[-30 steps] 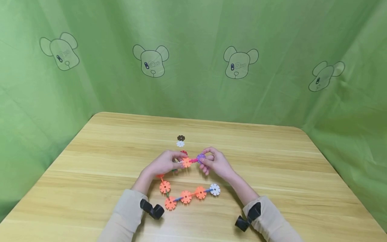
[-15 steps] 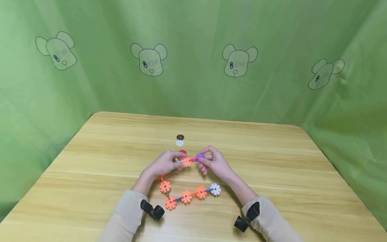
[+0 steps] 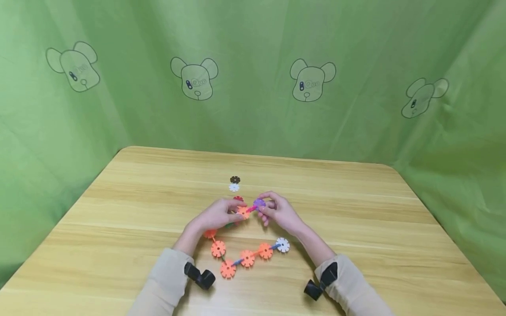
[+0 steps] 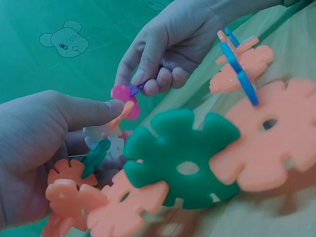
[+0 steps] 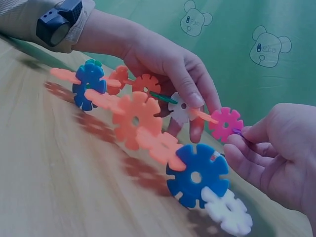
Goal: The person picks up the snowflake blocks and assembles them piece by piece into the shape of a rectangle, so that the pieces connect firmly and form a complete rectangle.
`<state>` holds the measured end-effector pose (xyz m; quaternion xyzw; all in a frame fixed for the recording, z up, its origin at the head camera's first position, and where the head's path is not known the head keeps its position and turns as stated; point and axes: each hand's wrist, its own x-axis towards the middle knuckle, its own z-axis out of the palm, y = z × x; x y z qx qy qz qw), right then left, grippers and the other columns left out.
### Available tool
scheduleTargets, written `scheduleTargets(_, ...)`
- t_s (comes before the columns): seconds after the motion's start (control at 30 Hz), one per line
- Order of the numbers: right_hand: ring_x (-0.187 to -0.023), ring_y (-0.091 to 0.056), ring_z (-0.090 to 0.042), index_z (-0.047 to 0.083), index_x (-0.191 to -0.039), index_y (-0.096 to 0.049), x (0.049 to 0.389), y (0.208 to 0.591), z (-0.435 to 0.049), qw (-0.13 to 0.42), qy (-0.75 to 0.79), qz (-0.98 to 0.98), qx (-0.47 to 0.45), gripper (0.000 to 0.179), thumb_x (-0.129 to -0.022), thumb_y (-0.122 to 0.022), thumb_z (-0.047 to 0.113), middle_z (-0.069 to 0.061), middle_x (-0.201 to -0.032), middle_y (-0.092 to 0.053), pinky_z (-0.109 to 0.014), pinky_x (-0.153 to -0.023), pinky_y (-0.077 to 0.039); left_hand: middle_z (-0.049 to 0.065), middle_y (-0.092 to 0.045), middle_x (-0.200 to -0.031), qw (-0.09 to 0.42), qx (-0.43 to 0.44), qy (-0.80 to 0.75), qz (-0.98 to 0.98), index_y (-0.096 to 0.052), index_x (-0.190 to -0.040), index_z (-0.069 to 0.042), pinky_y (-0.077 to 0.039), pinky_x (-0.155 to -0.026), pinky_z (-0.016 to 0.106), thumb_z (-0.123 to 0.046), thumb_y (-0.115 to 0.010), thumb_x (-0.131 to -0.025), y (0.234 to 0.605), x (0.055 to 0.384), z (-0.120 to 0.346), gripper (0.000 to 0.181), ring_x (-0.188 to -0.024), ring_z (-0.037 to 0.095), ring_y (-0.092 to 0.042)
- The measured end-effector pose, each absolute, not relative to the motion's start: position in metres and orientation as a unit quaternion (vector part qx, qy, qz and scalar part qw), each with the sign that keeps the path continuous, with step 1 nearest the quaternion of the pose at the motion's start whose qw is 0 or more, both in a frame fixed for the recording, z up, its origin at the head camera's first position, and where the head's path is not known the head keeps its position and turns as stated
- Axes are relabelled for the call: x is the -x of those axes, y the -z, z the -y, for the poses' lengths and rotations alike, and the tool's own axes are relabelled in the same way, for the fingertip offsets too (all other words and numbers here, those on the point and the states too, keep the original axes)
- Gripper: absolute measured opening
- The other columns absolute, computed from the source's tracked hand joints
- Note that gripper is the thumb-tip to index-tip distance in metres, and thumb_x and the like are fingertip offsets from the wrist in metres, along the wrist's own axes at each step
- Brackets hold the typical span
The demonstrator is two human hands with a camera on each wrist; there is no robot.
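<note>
A chain of slotted plastic snowflake discs curves between the two hands and the table. My left hand point(image 3: 215, 216) pinches an orange disc point(image 3: 243, 213) close to the chain's far end. Slotted into that disc is a pink disc point(image 5: 226, 124). The purple disc point(image 3: 258, 203) beyond it is pinched by my right hand point(image 3: 282, 213), thumb against fingers. Beneath the left wrist the chain turns back through more orange discs, a green disc point(image 4: 180, 158) and a blue disc point(image 5: 197, 175). A white disc point(image 3: 282, 245) forms its near right end. The left hand hides part of the chain.
Beyond the hands, a brown disc point(image 3: 235, 180), a white loose disc point(image 3: 234, 187) and a red disc point(image 3: 238, 199) lie in a line on the wooden table point(image 3: 336, 184). The red one is partly covered by left fingers. A green curtain point(image 3: 253, 123) encloses the table.
The lower stretch of chain has swung slightly right and toward the person. My right hand has shifted a little left with the purple disc; the pink disc now slants more.
</note>
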<state>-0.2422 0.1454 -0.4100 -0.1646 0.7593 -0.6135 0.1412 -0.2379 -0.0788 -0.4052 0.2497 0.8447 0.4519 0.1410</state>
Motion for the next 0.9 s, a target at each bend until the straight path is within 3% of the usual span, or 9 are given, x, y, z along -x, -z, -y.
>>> scheduleTargets(0.07, -0.069, -0.059, -0.020, -0.008, -0.130, -0.039, 0.243, 0.411, -0.145, 0.144, 0.610, -0.762, 0.166, 0.042, -0.091, -0.051, -0.002, -0.027, -0.088, -0.060, -0.028, -0.061, -0.054, 0.003, -0.067, -0.091, 0.147, -0.247, -0.452, -0.844, -0.050, -0.132, -0.003, -0.049, -0.070, 0.032, -0.027, -0.060, -0.090, 0.405, 0.237, 0.078, 0.049, -0.073, 0.015, -0.061)
scheduleTargets(0.17, -0.070, -0.058, -0.020, -0.006, -0.132, -0.039, 0.243, 0.412, -0.143, 0.145, 0.610, -0.762, 0.161, 0.043, -0.090, -0.051, -0.003, -0.027, -0.090, -0.059, -0.028, -0.062, -0.054, 0.007, -0.066, -0.103, 0.149, -0.238, -0.450, -0.847, -0.049, -0.132, -0.003, -0.048, -0.079, 0.038, -0.033, -0.056, -0.092, 0.406, 0.237, 0.076, 0.050, -0.081, 0.018, -0.060)
scheduleTargets(0.33, -0.069, -0.058, -0.019, -0.007, -0.129, -0.040, 0.244, 0.413, -0.141, 0.146, 0.613, -0.761, 0.154, 0.040, -0.090, -0.051, -0.003, -0.027, -0.090, -0.059, -0.027, -0.061, -0.053, 0.012, -0.055, -0.126, 0.155, -0.224, -0.462, -0.844, -0.050, -0.132, -0.006, -0.037, -0.100, 0.046, -0.040, -0.051, -0.094, 0.407, 0.237, 0.073, 0.052, -0.108, 0.023, -0.055)
scheduleTargets(0.57, -0.064, -0.058, -0.017, -0.008, -0.116, -0.038, 0.245, 0.413, -0.137, 0.148, 0.622, -0.755, 0.144, 0.032, -0.089, -0.054, -0.004, -0.026, -0.089, -0.061, -0.025, -0.059, -0.052, 0.016, -0.059, -0.115, 0.202, -0.214, -0.551, -0.781, -0.047, -0.133, -0.001, -0.054, -0.073, 0.034, -0.028, -0.049, -0.096, 0.409, 0.237, 0.070, 0.045, -0.080, 0.024, -0.064)
scheduleTargets(0.9, -0.063, -0.059, -0.020, -0.007, -0.111, -0.042, 0.247, 0.409, -0.131, 0.154, 0.614, -0.757, 0.163, 0.025, -0.088, -0.053, -0.006, -0.027, -0.088, -0.061, -0.027, -0.059, -0.054, 0.014, -0.064, -0.107, 0.179, -0.212, -0.545, -0.791, -0.045, -0.134, -0.001, -0.050, -0.076, 0.030, -0.021, -0.055, -0.093, 0.405, 0.236, 0.070, 0.047, -0.082, 0.017, -0.061)
